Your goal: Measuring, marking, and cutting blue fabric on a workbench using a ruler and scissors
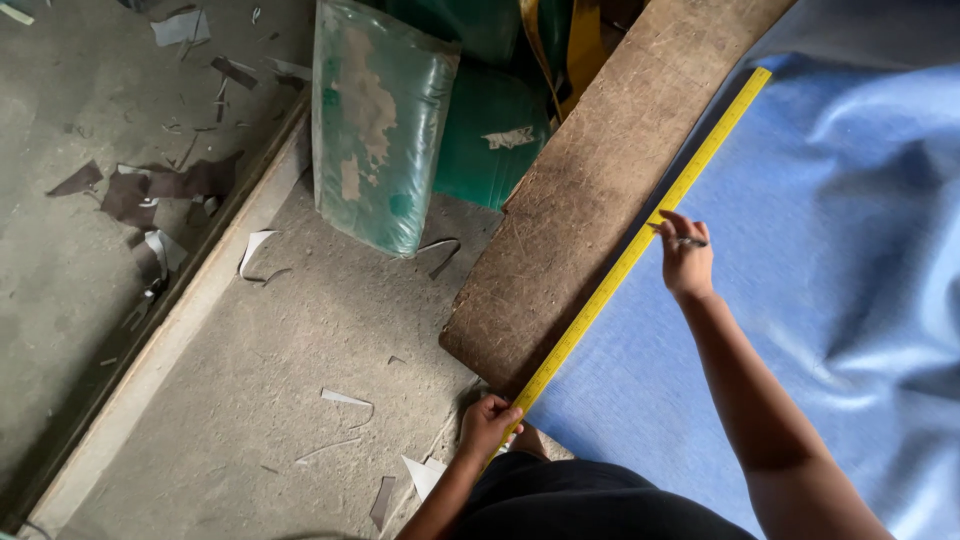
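A dusty concrete floor (250, 400), littered with dark and pale offcuts (150, 185), is seen from above, with a green plastic-wrapped bundle (375, 120) lying toward the top. To its right, a worn brown board (590, 180) runs diagonally, and a sheet of blue fabric (800, 300) is spread over its right side. A long yellow ruler (640, 245) is laid along the fabric's edge where it meets the board. The ruler's near end is pinched by the left hand (487, 422), fingers curled over it and thumb closed against it. Farther up, the right hand (685, 255) is held just beside the ruler on the fabric, with a thin pen-like marker (683, 240) gripped between closed fingertips, its tip close to the ruler's edge. For a true line, it is judged that the ruler should be kept pressed flat at both ends, the fabric smoothed beneath it, and the marker run tight against the edge without the ruler being nudged.
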